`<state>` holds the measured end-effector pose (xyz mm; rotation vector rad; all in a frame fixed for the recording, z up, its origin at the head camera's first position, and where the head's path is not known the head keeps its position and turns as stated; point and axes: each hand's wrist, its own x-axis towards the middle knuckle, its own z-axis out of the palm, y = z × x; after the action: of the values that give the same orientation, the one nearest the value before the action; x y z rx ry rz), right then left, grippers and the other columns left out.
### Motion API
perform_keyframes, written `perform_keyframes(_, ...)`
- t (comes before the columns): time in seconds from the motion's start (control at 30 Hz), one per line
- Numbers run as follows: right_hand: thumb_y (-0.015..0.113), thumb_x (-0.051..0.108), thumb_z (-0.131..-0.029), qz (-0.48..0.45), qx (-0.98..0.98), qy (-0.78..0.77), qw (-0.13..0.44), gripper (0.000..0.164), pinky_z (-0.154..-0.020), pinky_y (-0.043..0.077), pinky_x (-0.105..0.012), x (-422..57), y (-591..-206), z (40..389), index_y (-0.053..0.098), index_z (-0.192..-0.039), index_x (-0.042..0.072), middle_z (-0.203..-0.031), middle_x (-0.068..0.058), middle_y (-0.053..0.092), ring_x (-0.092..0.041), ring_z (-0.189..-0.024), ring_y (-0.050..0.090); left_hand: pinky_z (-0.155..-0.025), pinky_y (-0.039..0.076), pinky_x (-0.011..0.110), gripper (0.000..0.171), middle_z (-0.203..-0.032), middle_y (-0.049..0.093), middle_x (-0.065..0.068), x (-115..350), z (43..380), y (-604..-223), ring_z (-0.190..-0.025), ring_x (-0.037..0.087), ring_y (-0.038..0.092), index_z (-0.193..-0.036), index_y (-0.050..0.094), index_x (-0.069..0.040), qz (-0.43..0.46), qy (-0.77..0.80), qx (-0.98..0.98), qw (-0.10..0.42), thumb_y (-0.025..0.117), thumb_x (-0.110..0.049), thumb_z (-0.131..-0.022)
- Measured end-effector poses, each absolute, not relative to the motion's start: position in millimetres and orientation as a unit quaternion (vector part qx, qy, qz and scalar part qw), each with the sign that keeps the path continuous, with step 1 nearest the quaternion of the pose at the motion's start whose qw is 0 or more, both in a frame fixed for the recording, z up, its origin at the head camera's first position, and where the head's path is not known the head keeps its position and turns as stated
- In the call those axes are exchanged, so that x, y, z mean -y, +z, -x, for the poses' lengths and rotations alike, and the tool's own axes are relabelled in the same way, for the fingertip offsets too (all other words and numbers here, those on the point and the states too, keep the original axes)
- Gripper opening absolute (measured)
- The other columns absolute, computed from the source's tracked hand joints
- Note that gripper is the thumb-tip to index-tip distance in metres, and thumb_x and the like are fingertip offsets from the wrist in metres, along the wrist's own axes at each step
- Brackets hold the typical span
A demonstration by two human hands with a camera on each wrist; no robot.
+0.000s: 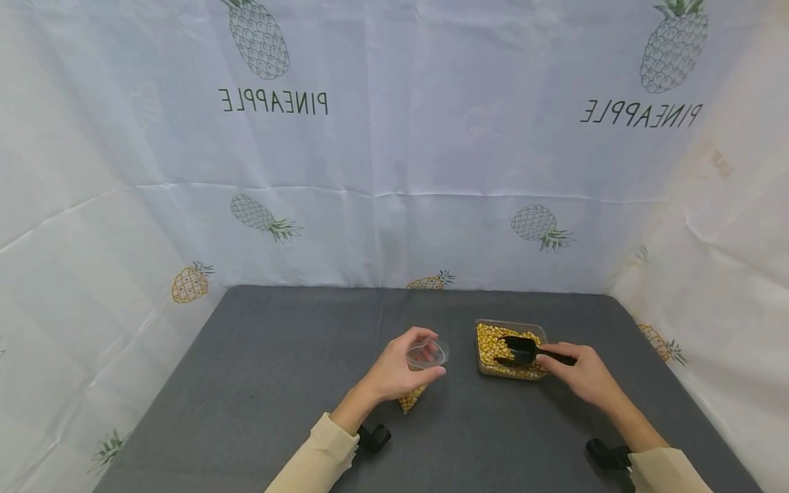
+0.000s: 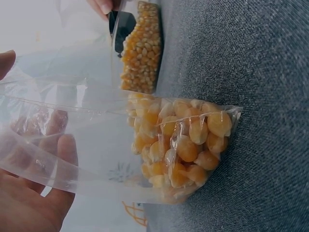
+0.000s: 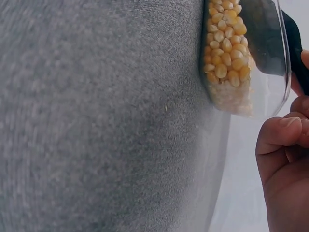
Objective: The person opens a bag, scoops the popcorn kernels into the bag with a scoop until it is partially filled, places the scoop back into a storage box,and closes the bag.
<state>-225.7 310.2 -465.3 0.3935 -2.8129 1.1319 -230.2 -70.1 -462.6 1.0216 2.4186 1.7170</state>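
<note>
My left hand (image 1: 391, 370) holds a clear plastic bag (image 2: 101, 145) by its upper part, its round mouth spread wide. Corn kernels (image 2: 181, 145) fill the bag's pointed bottom, which comes down at the grey tabletop. To the right stands a clear rectangular container (image 1: 514, 375) of yellow corn kernels (image 1: 490, 340). My right hand (image 1: 582, 376) grips the handle of a black scoop (image 1: 522, 350) from the container's right side. The scoop's head is inside the container, among the kernels; how much it carries cannot be made out.
The grey tabletop (image 1: 277, 383) runs back to a white curtain (image 1: 394, 150) printed with pineapples, which also hangs at both sides. Black wrist straps with cameras (image 1: 374, 438) sit below each hand. A tiny speck (image 3: 166, 108) lies on the cloth near the container.
</note>
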Motion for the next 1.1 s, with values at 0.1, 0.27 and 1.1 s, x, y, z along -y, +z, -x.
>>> perform_keyframes(0.1,0.069,0.024,-0.099,-0.126,0.917,0.375,0.042,0.038,-0.085,0.053,-0.061,-313.3,-465.8,224.6,0.069,-0.127,-0.002,-0.129,-0.030,0.062,-0.050,-0.115,0.059,-0.091,0.055,0.031,0.051,-0.116,0.066,0.010,69.8,230.1,-462.4,-0.101,0.020,0.066,-0.136,0.055,-0.004,-0.323,0.546,-0.773,0.006,0.076,-0.025,-0.094)
perform_keyframes(0.27,0.068,0.028,-0.100,-0.106,0.917,0.383,0.028,0.043,-0.094,0.044,-0.069,-315.9,-465.3,221.3,0.066,-0.130,-0.004,-0.137,-0.036,0.054,-0.058,-0.128,0.046,-0.088,0.056,0.030,0.050,-0.116,0.066,0.009,70.0,229.3,-463.0,-0.100,0.018,0.066,-0.136,0.055,-0.006,-0.319,0.543,-0.777,0.006,0.076,-0.024,-0.094)
perform_keyframes(1.1,0.066,0.023,-0.102,-0.097,0.883,0.455,0.055,0.040,-0.048,0.043,-0.034,-315.0,-456.4,213.5,0.065,-0.131,-0.004,-0.079,-0.014,0.061,-0.017,-0.049,0.044,-0.087,0.056,0.030,0.051,-0.115,0.066,0.004,69.5,228.1,-462.1,-0.100,0.015,0.065,-0.136,0.055,-0.005,-0.312,0.542,-0.780,0.013,0.076,-0.025,-0.094)
